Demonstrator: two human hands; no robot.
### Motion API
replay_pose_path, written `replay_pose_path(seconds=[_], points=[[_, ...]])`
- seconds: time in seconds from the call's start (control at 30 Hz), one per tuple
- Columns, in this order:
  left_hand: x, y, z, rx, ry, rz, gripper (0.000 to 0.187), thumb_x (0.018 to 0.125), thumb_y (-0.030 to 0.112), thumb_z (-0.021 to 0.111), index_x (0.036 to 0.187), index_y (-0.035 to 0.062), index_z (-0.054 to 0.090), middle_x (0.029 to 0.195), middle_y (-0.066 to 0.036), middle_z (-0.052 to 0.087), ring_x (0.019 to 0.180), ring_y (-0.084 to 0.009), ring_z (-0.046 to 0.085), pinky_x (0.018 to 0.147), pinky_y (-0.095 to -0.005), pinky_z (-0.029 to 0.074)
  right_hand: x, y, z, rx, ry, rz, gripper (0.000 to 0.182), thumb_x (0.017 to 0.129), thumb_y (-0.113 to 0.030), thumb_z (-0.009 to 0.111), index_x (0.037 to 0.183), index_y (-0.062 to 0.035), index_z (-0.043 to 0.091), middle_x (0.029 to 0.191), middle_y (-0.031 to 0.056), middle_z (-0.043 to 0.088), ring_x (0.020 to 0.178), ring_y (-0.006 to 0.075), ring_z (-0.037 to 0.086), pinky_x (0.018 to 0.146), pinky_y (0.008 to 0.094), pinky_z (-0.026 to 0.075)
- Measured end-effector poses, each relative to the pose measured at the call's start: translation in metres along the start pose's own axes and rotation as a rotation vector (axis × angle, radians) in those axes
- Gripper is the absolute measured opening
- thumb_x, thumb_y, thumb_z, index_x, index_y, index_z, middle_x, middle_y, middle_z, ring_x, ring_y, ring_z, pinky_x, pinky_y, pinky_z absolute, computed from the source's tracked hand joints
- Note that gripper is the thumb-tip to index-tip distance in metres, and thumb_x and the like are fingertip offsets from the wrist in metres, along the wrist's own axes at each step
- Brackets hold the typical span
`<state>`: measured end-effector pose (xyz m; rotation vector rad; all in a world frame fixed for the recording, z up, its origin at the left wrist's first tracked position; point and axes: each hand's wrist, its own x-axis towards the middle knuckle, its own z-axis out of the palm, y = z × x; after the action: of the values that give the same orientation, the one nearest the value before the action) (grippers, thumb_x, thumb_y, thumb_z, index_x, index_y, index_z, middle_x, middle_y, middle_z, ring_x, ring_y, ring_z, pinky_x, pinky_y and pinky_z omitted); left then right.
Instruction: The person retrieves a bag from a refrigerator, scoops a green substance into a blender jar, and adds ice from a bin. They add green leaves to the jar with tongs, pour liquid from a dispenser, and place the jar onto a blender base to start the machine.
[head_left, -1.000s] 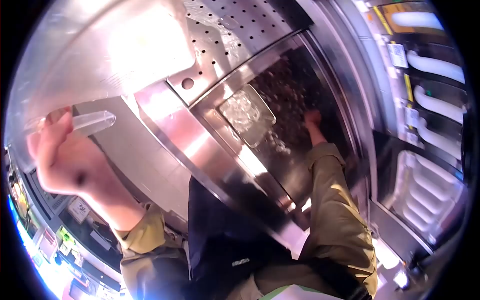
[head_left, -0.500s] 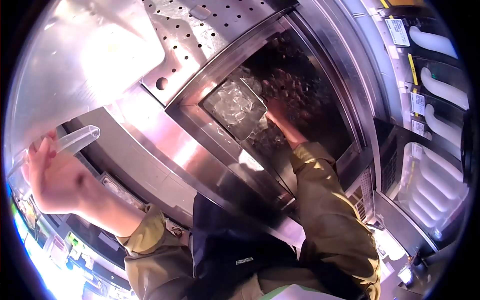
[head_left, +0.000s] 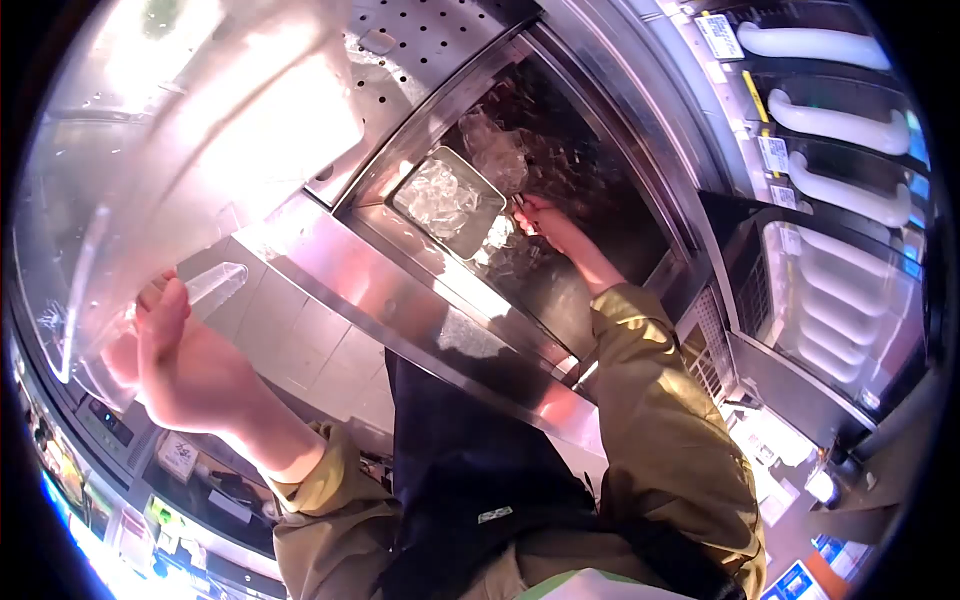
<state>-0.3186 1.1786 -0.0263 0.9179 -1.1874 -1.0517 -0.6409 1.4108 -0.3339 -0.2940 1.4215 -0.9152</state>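
Note:
My right hand point(head_left: 540, 222) is inside a metal ice bin, its fingers closed at the near corner of a square metal ice scoop point(head_left: 484, 228). Ice pieces point(head_left: 440, 192) fill the scoop, which sits against the bin's left side. More loose ice point(head_left: 495, 150) lies beyond and beside it. Off to the left, my left hand point(head_left: 165, 325) is raised with its fingers curled around a clear plastic container point(head_left: 220, 285). Glare and the edge of the view blur the container's full shape.
The bin's steel front ledge point(head_left: 400, 310) runs between my body and the ice. A perforated metal tray point(head_left: 425, 45) lies at the top. On the right are dispensers with white curved handles point(head_left: 840, 125). A bright metal panel point(head_left: 270, 120) takes up the upper left.
The view has shifted a little to the right. My left hand and the clear container appear further right in the picture. My right hand stays in the bin beside the ice-filled scoop.

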Motion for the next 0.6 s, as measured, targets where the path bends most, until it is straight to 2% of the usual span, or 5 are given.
replay_pose_path(seconds=[0.07, 0.17, 0.23, 0.37, 0.6], points=[[-0.002, 0.009, 0.013, 0.051, 0.07, -0.053, 0.006, 0.064, -0.007, 0.052, 0.069, -0.0032, 0.051, 0.068, -0.008, 0.046, 0.073, -0.0172, 0.049, 0.077, -0.028, 0.04, -0.032, -0.034, 0.014, -0.161, 0.113, -0.013, 0.014, 0.09, -0.017, 0.039, 0.09, -0.0075, 0.049, 0.064, -0.0037, 0.042, 0.054, 0.006, 0.037, 0.05, 0.0196, 0.031], [-0.004, 0.012, 0.014, 0.05, 0.064, -0.083, 0.009, 0.064, -0.006, 0.054, 0.072, -0.0015, 0.051, 0.068, -0.007, 0.05, 0.071, -0.0155, 0.051, 0.071, -0.0246, 0.039, -0.077, -0.071, 0.02, 0.006, 0.152, -0.007, 0.014, 0.09, -0.017, 0.038, 0.09, -0.007, 0.048, 0.065, -0.0031, 0.042, 0.054, 0.0062, 0.037, 0.051, 0.0197, 0.031], [-0.007, 0.023, 0.026, 0.072, 0.11, -0.136, 0.011, 0.064, -0.005, 0.055, 0.074, -0.0012, 0.052, 0.069, -0.006, 0.052, 0.07, -0.0142, 0.051, 0.069, -0.0237, 0.038, -0.11, -0.095, 0.018, -0.067, 0.141, -0.051, 0.016, 0.09, -0.018, 0.039, 0.089, -0.0052, 0.048, 0.065, -0.0027, 0.042, 0.055, 0.0062, 0.037, 0.052, 0.0196, 0.031], [-0.003, 0.017, 0.014, -0.016, -0.016, -0.093, 0.022, 0.065, -0.013, 0.06, 0.081, 0.001, 0.053, 0.076, -0.005, 0.053, 0.065, -0.0123, 0.05, 0.064, -0.0223, 0.041, -0.194, -0.166, 0.039, -0.17, 0.145, -0.155, 0.022, 0.088, -0.022, 0.042, 0.09, -0.0017, 0.05, 0.059, -0.0038, 0.042, 0.052, 0.0047, 0.035, 0.051, 0.0172, 0.027], [0.008, 0.042, 0.01, 0.154, -0.204, -0.201, 0.015, 0.071, 0.005, 0.067, 0.079, 0.0021, 0.055, 0.071, -0.001, 0.056, 0.064, -0.0058, 0.048, 0.06, -0.0179, 0.037, -0.347, -0.344, 0.125, -0.28, 0.185, -0.181, 0.031, 0.087, -0.025, 0.045, 0.093, 0.0045, 0.051, 0.061, 0.0007, 0.043, 0.049, 0.0045, 0.033, 0.043, 0.0171, 0.024]])
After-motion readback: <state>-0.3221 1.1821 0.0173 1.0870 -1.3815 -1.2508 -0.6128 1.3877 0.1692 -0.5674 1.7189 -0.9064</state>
